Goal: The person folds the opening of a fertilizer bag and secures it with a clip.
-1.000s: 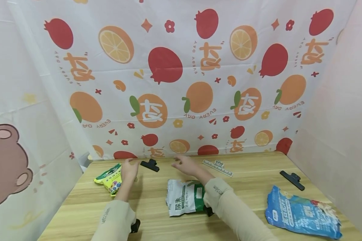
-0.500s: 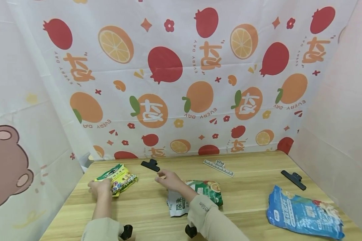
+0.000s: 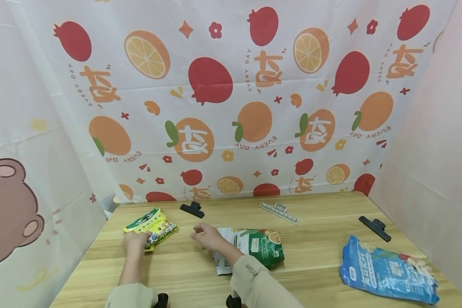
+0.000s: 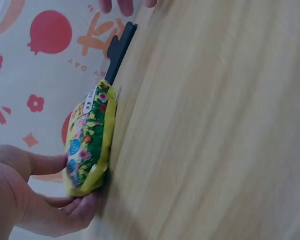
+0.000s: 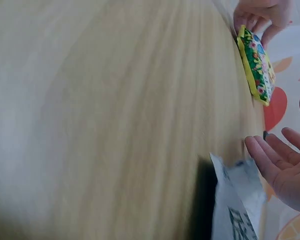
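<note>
On the wooden table [image 3: 192, 267], the yellow packet [image 3: 154, 224] lies toward the far left corner, its near-left end in the grasp of the left hand [image 3: 132, 242]. From the left wrist view we note the thumb [image 4: 49, 164] on one face and the fingers [image 4: 80, 212] curled against the other, a pinch on that end alone. We cannot tell whether the gripped end is clear of the surface. The right hand [image 3: 208, 237] is empty, fingers loosely spread, poised by the left end of the white-and-green packet [image 3: 263, 248] near mid-table; contact there cannot be confirmed. We read the step in hand as securing the yellow packet. In our judgement, the next move calls for keeping that pinch firm, since the soft pouch would likely sag at its free end; the right hand seems well placed to steady that end. A push toward the far edge could bring it against the black clip [image 3: 192, 209], which lies near that edge, left of the pale ruler-like clip [image 3: 279, 212]. The blue packet [image 3: 389, 271] and the second black clip [image 3: 375, 228], both along the right edge, are well apart from either hand.
</note>
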{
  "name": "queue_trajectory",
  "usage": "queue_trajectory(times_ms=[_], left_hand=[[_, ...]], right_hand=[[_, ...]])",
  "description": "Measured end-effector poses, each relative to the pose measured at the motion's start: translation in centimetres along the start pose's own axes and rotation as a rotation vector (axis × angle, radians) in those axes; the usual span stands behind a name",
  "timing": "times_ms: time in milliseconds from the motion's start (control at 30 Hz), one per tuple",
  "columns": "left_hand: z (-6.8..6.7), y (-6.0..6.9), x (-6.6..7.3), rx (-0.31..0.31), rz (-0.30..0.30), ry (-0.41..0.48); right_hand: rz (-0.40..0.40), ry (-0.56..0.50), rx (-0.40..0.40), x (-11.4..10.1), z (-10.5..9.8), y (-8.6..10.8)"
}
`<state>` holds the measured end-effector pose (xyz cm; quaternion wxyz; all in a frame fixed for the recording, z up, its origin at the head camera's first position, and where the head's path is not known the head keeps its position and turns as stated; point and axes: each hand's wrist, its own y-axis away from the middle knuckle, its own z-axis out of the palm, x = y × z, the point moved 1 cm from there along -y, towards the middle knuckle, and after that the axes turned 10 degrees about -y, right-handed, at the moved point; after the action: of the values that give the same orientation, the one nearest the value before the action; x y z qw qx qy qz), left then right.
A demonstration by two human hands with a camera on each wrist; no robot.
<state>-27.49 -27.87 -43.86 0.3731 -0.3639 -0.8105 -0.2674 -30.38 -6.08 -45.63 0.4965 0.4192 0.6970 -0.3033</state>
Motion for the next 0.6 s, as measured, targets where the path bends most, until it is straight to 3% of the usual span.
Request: queue_trajectory(times_ms=[100, 200, 300, 400, 500, 600], left_hand=[[-0.4, 0.3, 0.3, -0.057, 0.087, -0.190], [-0.9, 0.7, 0.4, -0.150, 0.157, -0.266], [-1.2, 1.1, 0.5, -0.247, 0.209, -0.294], [-1.3, 1.6, 0.9, -0.315, 0.242, -0.310], [-1.1, 2.1, 1.2, -0.364, 0.234, -0.290], [-1.0, 2.3, 1.1, -0.382, 0.222, -0.245]], right_hand=[[0.011, -0.034, 0.003, -0.1, 0.7, 0.1], [0.022, -0.026, 0.040, -0.3, 1.5, 0.0], [0.034, 0.007, 0.105, -0.6, 2.1, -0.5], [0.066, -0.032, 0.138, -0.7, 2.5, -1.0], [0.083, -0.048, 0.146, -0.5, 2.8, -1.5], [0.058, 0.041, 0.150, -0.1, 3.1, -2.0]])
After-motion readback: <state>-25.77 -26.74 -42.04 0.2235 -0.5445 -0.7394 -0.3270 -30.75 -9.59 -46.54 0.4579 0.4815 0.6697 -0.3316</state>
